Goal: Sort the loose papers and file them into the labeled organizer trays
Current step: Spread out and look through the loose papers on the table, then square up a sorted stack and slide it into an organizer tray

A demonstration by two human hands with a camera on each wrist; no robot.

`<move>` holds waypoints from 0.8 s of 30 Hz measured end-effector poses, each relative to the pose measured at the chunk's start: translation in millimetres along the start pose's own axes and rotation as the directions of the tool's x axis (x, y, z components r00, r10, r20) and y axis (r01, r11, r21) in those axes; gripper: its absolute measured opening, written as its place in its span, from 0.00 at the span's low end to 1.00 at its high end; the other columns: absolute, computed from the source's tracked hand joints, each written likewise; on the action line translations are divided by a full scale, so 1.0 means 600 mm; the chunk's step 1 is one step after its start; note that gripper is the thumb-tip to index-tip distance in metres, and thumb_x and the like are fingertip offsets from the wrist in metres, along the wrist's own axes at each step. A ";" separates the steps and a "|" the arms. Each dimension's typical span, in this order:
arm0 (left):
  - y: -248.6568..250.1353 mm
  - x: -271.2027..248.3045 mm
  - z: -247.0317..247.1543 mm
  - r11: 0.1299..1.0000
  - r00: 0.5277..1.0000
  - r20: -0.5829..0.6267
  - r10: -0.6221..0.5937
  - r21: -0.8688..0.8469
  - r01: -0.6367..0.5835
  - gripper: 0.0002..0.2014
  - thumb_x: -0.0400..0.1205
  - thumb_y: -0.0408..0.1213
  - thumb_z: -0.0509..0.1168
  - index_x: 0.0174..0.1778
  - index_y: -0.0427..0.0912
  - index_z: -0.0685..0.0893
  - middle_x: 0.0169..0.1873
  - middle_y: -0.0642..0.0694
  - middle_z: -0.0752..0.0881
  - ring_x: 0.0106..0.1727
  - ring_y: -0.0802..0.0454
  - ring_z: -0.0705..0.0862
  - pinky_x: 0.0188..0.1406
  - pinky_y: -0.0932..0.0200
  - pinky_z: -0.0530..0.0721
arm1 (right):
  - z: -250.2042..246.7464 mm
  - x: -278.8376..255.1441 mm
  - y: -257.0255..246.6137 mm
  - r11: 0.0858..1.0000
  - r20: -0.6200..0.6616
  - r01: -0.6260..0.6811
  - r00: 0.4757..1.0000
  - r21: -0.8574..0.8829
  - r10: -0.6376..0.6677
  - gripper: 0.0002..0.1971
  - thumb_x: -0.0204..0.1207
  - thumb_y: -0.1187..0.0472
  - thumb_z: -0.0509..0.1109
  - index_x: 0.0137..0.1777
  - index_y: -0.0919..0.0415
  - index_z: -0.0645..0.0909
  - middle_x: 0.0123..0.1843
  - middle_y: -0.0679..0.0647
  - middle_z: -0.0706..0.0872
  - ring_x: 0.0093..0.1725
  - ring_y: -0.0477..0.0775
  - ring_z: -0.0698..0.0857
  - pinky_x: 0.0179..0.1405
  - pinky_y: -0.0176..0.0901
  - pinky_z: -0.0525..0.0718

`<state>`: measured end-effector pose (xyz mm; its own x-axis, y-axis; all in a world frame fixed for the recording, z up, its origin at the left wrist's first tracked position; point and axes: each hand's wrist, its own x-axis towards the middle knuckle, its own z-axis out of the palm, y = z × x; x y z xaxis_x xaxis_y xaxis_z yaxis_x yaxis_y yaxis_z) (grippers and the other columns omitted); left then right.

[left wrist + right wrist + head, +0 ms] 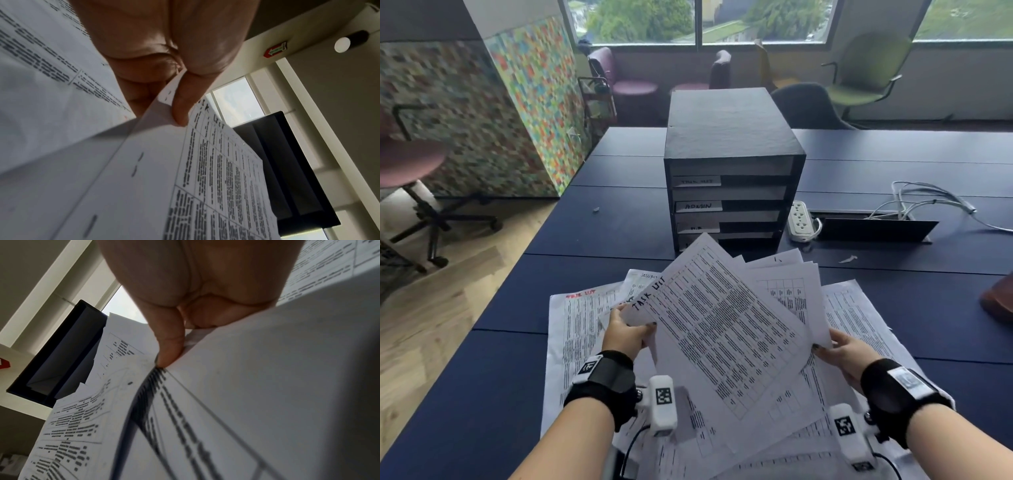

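Both hands hold a fanned bundle of printed sheets above the table. On top lies a sheet headed "TASK LIST" (pixel 722 325), tilted. My left hand (pixel 628 334) pinches the bundle's left corner, thumb on top (pixel 180 104). My right hand (pixel 839 349) pinches the right edge of the sheets (pixel 226 402), thumb (pixel 168 347) pressed on the paper. More loose papers (pixel 575 329) lie spread flat underneath on the table. The black organizer (pixel 732 164) stands behind them, with stacked trays labelled "TASK LIST" (pixel 697 181) and "ADMIN" (pixel 698 206); lower labels are partly hidden by the sheets.
The dark blue table (pixel 619 222) stretches ahead. A white power strip (pixel 800 221) and cables (pixel 928 202) lie right of the organizer beside an open cable hatch (pixel 873 228). A brown object (pixel 1000 301) sits at the right edge. Chairs (pixel 866 72) stand beyond the table.
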<state>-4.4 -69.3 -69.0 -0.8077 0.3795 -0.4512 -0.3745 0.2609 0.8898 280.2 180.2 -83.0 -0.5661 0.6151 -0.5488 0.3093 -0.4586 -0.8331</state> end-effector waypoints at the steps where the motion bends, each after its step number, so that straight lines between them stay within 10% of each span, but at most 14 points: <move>1: 0.001 0.000 0.000 1.000 1.000 -0.008 0.002 0.010 -0.002 0.29 0.73 0.18 0.69 0.65 0.40 0.67 0.57 0.37 0.81 0.56 0.36 0.82 0.53 0.39 0.84 | 0.002 0.000 -0.002 1.000 0.010 -0.005 1.000 0.006 0.005 0.25 0.58 0.71 0.81 0.56 0.63 0.81 0.39 0.62 0.91 0.33 0.59 0.89 0.36 0.55 0.89; 3: 0.005 0.003 -0.007 0.994 0.994 -0.092 0.057 0.096 -0.048 0.28 0.73 0.20 0.70 0.63 0.44 0.67 0.58 0.38 0.81 0.55 0.38 0.82 0.53 0.43 0.84 | 0.001 0.002 -0.004 1.000 0.003 -0.015 1.000 -0.023 0.015 0.31 0.50 0.67 0.86 0.56 0.64 0.82 0.38 0.61 0.91 0.34 0.60 0.89 0.36 0.54 0.89; 9: 0.042 0.002 -0.063 0.931 0.919 -0.336 0.207 0.357 -0.079 0.21 0.77 0.22 0.60 0.65 0.42 0.72 0.51 0.39 0.83 0.45 0.43 0.78 0.46 0.53 0.77 | -0.025 0.013 -0.010 0.949 -0.136 -0.001 0.990 -0.315 -0.044 0.19 0.72 0.75 0.70 0.63 0.68 0.80 0.49 0.67 0.88 0.52 0.69 0.86 0.60 0.72 0.79; 13: 0.044 0.008 -0.086 0.895 0.901 -0.395 0.180 0.446 0.017 0.21 0.79 0.23 0.56 0.68 0.40 0.71 0.49 0.37 0.80 0.45 0.41 0.76 0.46 0.54 0.74 | -0.026 0.004 -0.056 0.879 -0.132 0.051 0.983 -0.474 -0.129 0.15 0.74 0.72 0.69 0.60 0.64 0.81 0.47 0.63 0.89 0.47 0.65 0.87 0.58 0.62 0.83; 16: 0.038 0.017 -0.094 0.881 0.880 -0.438 0.184 0.471 0.050 0.32 0.76 0.25 0.60 0.77 0.47 0.65 0.65 0.34 0.76 0.61 0.33 0.78 0.61 0.46 0.79 | -0.009 -0.018 -0.121 0.720 -0.107 0.153 0.947 -0.677 -0.301 0.09 0.74 0.70 0.69 0.52 0.60 0.84 0.43 0.57 0.89 0.44 0.61 0.87 0.54 0.53 0.84; 20: 0.057 0.003 -0.066 0.776 0.919 -0.317 0.237 0.630 0.017 0.39 0.71 0.30 0.68 0.79 0.51 0.63 0.73 0.33 0.67 0.72 0.34 0.70 0.72 0.43 0.71 | 0.032 -0.072 -0.216 0.501 -0.004 0.240 0.900 -0.832 -0.437 0.11 0.74 0.68 0.68 0.55 0.58 0.83 0.43 0.52 0.89 0.44 0.58 0.86 0.50 0.48 0.82; 24: 0.093 -0.022 -0.013 0.824 0.941 0.039 0.336 0.471 -0.314 0.40 0.70 0.28 0.74 0.76 0.53 0.68 0.72 0.44 0.69 0.74 0.47 0.70 0.72 0.52 0.69 | 0.093 -0.138 -0.290 0.156 0.134 0.251 0.838 -0.955 -0.529 0.09 0.77 0.65 0.64 0.54 0.55 0.81 0.39 0.50 0.84 0.39 0.55 0.81 0.40 0.39 0.73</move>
<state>-18.1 -66.6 -12.6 -0.8680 0.4797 -0.1284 0.1593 0.5138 0.8430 230.4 173.5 111.4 -0.7403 0.6722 -0.0099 0.6360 0.6956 -0.3341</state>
